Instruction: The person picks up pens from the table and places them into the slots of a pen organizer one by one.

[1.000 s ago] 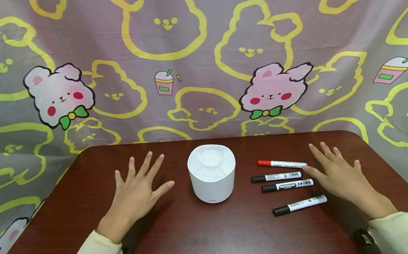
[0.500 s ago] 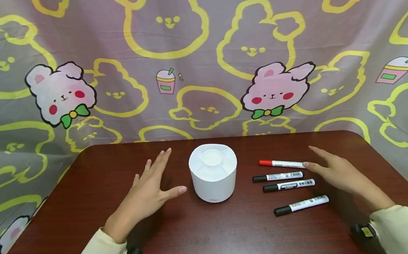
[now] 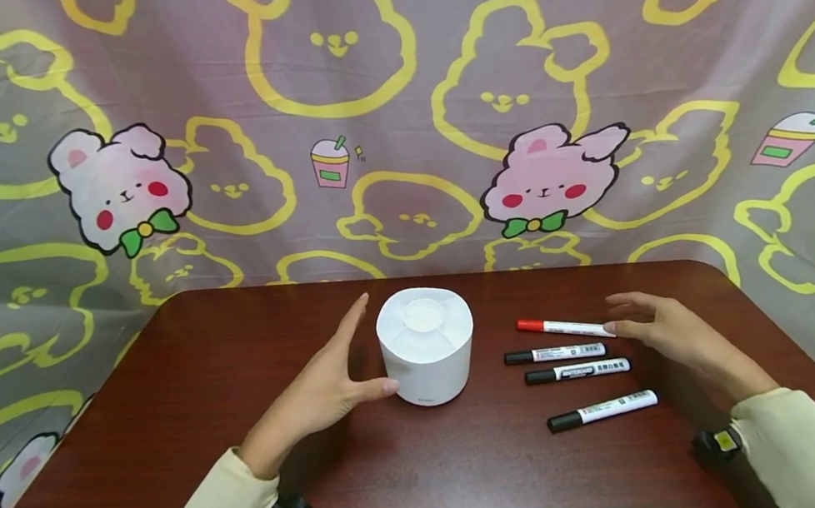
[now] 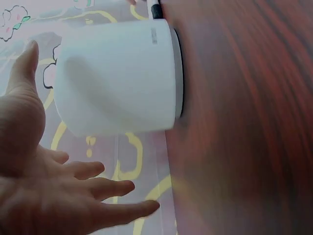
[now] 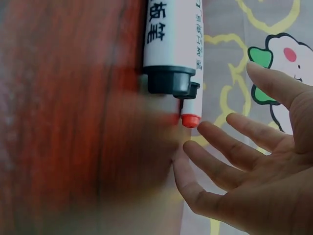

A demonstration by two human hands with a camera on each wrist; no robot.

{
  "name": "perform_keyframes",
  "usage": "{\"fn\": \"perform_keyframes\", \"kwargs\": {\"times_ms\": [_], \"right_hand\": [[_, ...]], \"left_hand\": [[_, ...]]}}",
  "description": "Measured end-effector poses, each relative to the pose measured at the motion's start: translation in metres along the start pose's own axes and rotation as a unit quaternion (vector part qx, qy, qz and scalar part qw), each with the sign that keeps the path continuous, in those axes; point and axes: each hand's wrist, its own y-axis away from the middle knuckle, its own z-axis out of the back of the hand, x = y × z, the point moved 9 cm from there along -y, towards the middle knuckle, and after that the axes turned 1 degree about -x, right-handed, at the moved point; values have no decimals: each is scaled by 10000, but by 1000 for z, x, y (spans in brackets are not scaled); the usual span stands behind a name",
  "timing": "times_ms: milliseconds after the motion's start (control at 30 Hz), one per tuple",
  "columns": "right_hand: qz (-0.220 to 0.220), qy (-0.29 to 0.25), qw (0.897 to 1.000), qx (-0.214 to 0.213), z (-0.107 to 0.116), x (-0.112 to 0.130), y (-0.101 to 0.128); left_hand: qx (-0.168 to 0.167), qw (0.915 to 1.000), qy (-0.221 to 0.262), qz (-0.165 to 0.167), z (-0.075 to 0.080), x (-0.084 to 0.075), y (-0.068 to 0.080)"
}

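Behind the brown table (image 3: 449, 484), patterned cloth (image 3: 400, 121).

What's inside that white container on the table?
Seen from the head view, the white container has a round middle section with dividers around it; no items are visible inside. Its front wall hides the floor of the nearest part.

Marker (image 3: 577, 370): "WHITEBOARD" (also "板笔").
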Motion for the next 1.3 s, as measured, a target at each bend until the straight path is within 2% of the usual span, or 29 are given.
{"fn": "perform_keyframes", "kwargs": {"times_ms": [267,433,667,1033,1300], "right_hand": [[328,-5,9994,93,-4,3,-10],[300,-69,9995,119,-9,0,-14],[207,28,9997,125,-14,-2,-19],[-94,-45,9998,175,-18,-2,-25],[-247,-147,9994,173,-19,-9,-27]], "left_hand": [[76,9948,1006,-105,-10,-12,-9],[36,9937,1122,-7,-17,-14,-14],[135,9814,1913,76,-27,-13,-21],[-128,9870,1594,172,-27,-10,-25],[-122,9869,1598,176,-29,-10,-26]]}}
